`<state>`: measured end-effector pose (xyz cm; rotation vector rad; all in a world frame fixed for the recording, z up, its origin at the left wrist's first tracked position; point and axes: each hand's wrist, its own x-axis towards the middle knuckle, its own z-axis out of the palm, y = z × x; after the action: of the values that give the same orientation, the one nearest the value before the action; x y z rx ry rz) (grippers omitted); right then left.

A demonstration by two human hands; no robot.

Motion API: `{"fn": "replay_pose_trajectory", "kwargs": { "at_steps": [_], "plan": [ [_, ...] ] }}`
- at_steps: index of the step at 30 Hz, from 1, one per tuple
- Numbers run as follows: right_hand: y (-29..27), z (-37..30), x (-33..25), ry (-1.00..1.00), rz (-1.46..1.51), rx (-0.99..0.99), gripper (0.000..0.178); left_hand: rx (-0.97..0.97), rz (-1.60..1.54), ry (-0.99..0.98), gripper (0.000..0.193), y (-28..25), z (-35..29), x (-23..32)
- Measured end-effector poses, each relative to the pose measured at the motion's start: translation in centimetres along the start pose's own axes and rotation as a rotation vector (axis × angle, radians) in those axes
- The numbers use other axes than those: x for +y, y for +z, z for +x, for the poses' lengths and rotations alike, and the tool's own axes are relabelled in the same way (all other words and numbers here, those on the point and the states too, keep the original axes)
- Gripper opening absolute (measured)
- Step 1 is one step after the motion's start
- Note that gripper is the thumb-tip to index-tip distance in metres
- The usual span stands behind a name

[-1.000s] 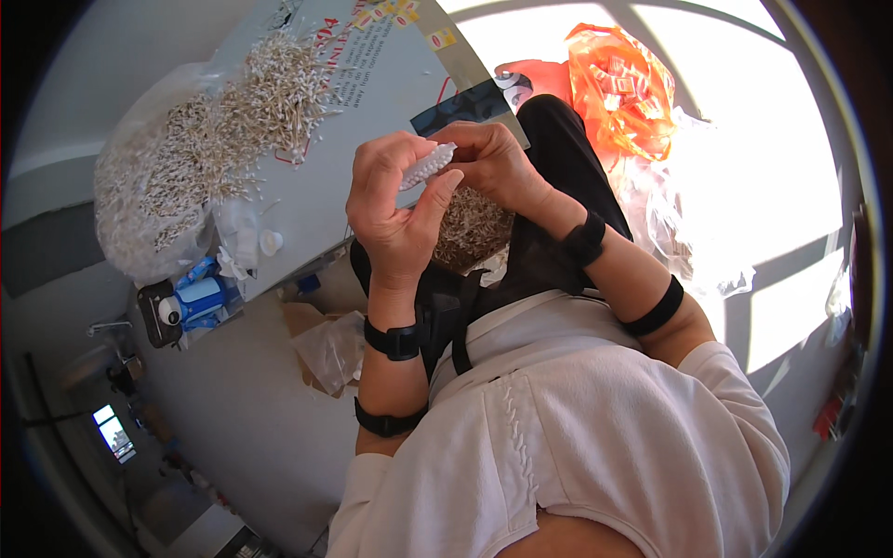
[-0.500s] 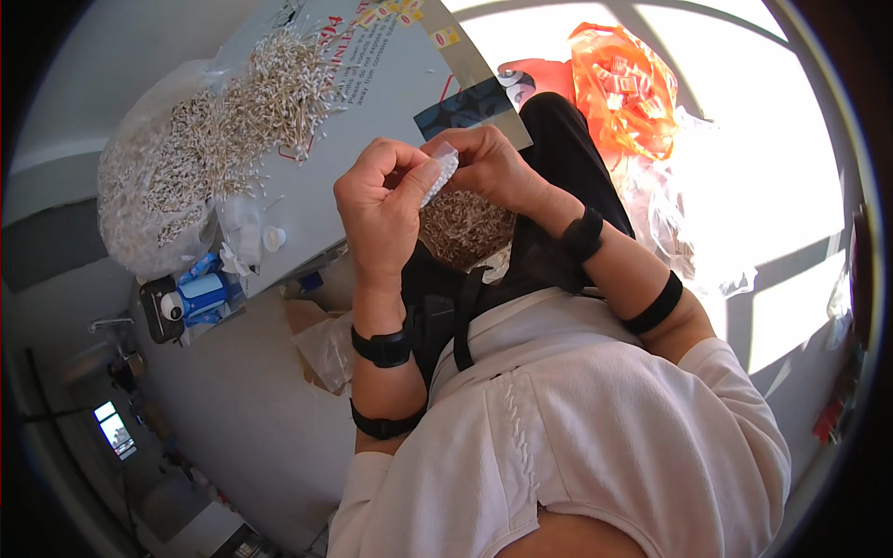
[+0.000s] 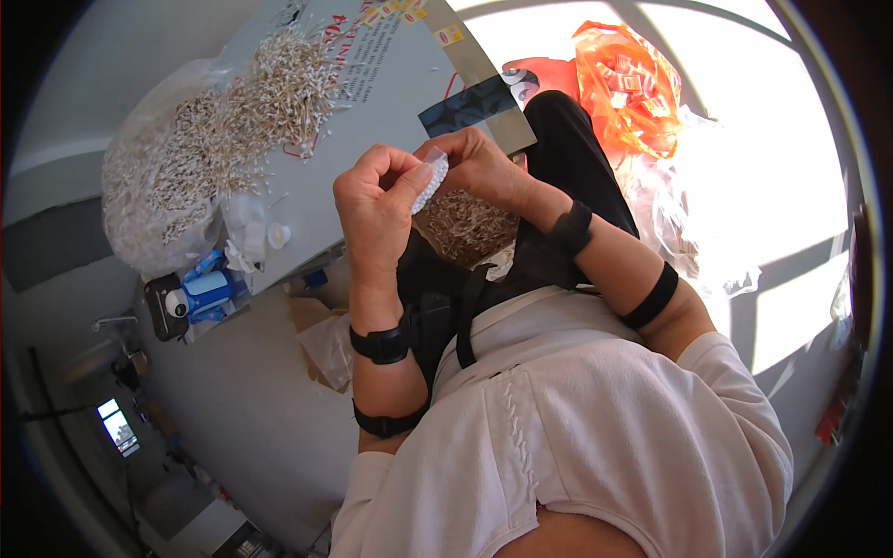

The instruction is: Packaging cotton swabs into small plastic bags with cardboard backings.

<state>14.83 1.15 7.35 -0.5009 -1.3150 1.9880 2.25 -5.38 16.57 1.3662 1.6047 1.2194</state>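
A small clear packet of cotton swabs (image 3: 429,189), its white tips packed together, is held up between my two hands. My left hand (image 3: 377,205) is closed on its near side, with the thumb pressed along it. At the packet's far upper edge, my right hand (image 3: 482,169) has its fingers pinched together; they partly hide behind the packet. Below the hands, between my legs, sits a mass of loose swabs with brownish sticks (image 3: 468,228); its container is mostly hidden.
A big heap of loose cotton swabs (image 3: 279,88) spreads over the grey table (image 3: 372,121), spilling from a large clear bag (image 3: 121,200). Small yellow-and-white labels (image 3: 448,36) lie at the far edge. A blue bottle (image 3: 206,292) stands left. An orange bag (image 3: 628,88) holds packets at right.
Both hands have shifted slightly left with the packet, and the packet's angle has changed a little. The grip of both hands stays on it.
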Motion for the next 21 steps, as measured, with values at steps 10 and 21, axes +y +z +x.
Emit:
{"fn": "replay_pose_trajectory", "kwargs": {
  "at_steps": [10, 21],
  "plan": [
    [-0.5, -0.1, 1.4, 0.102, 0.402, -0.067, 0.031, 0.092, -0.105, -0.06, 0.01, -0.8, 0.2, -0.8],
    [-0.4, -0.4, 0.9, 0.089, 0.345, -0.017, 0.03, 0.093, -0.348, -0.107, 0.009, -0.7, 0.2, -1.1]
  ]
}}
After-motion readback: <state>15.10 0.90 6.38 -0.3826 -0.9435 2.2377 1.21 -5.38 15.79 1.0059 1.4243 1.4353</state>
